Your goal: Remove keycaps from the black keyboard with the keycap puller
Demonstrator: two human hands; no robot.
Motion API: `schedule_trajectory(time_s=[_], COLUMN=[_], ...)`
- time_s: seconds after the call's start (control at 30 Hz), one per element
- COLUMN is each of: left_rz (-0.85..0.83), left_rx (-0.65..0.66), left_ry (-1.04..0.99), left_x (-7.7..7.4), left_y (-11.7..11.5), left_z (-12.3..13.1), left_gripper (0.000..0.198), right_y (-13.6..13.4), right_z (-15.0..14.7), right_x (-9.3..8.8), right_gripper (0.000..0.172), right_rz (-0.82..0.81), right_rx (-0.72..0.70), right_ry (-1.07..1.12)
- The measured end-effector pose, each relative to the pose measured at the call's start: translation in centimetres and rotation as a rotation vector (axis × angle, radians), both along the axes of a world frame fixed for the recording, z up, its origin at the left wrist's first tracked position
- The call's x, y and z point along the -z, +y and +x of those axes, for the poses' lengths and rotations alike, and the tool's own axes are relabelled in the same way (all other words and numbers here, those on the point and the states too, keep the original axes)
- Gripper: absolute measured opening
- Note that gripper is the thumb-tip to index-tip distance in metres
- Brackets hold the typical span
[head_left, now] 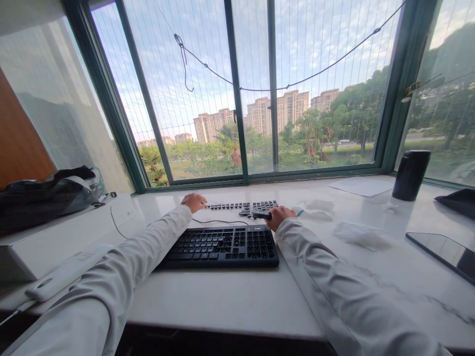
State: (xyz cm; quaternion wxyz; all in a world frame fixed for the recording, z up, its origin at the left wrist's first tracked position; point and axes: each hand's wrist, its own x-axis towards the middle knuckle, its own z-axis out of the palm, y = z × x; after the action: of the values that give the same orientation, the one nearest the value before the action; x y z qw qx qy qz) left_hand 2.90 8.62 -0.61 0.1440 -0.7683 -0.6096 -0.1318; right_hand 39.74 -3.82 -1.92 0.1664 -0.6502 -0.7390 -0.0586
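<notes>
Keycaps: loose black plastic keycaps [241, 205] laid in rows behind black full-size keyboard [222, 245], within reach on white marble sill [222, 296].
Left hand [193, 201]: resting at row's left end, grip unclear.
Right hand [279, 216]: fingers closed around small black tool [261, 215], aimed at rows.
Nearby: crumpled white tissues [315, 207], black cylindrical tumbler [410, 175].

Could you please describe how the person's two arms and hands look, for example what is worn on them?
Both arms wear long white sleeves of smooth, slightly shiny cloth, loose and softly creased, ending at the wrists. The left sleeve and right sleeve look alike, with no markings or cuffs of another colour. The left hand and right hand are bare: no gloves, and no rings or watch can be seen.
</notes>
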Motion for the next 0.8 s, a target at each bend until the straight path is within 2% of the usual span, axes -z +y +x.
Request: schedule_trajectory(time_s=[0.17, 0.3, 0.4, 0.5, 0.63, 0.8], left_rz=[0.007, -0.189, -0.29, -0.341, -0.385, -0.356], left_rx=[0.027, 0.12, 0.159, 0.195, 0.254, 0.379], left_ry=[-0.031, -0.122, -0.266, -0.421, -0.503, -0.504], left_x=[-1.8, -2.4, -1.8, -0.3, 1.4, 2.0], left_y=[-3.5, -7.5, -10.3, -12.0, -12.5, -12.4], left_z=[-2.9, -5.6, -7.4, -8.5, -9.0, -8.7], left_gripper=[0.033, 0.04, 0.045, 0.047, 0.047, 0.045], right_y=[0.0, 0.1, 0.0, -0.2, -0.3, 0.0], right_z=[0.2, 0.6, 0.6, 0.5, 0.6, 1.4], right_x=[0.0, 0.0, -0.1, -0.4, -0.7, -0.3], right_gripper=[0.023, 0.024, 0.025, 0.027, 0.032, 0.036], right_rz=[0.002, 0.002, 0.002, -0.01, -0.049, -0.044], right_rx=[0.012, 0.01, 0.045, 0.083, 0.149, 0.242], right_ry=[0.024, 0.02, -0.004, -0.016, -0.017, 0.003])
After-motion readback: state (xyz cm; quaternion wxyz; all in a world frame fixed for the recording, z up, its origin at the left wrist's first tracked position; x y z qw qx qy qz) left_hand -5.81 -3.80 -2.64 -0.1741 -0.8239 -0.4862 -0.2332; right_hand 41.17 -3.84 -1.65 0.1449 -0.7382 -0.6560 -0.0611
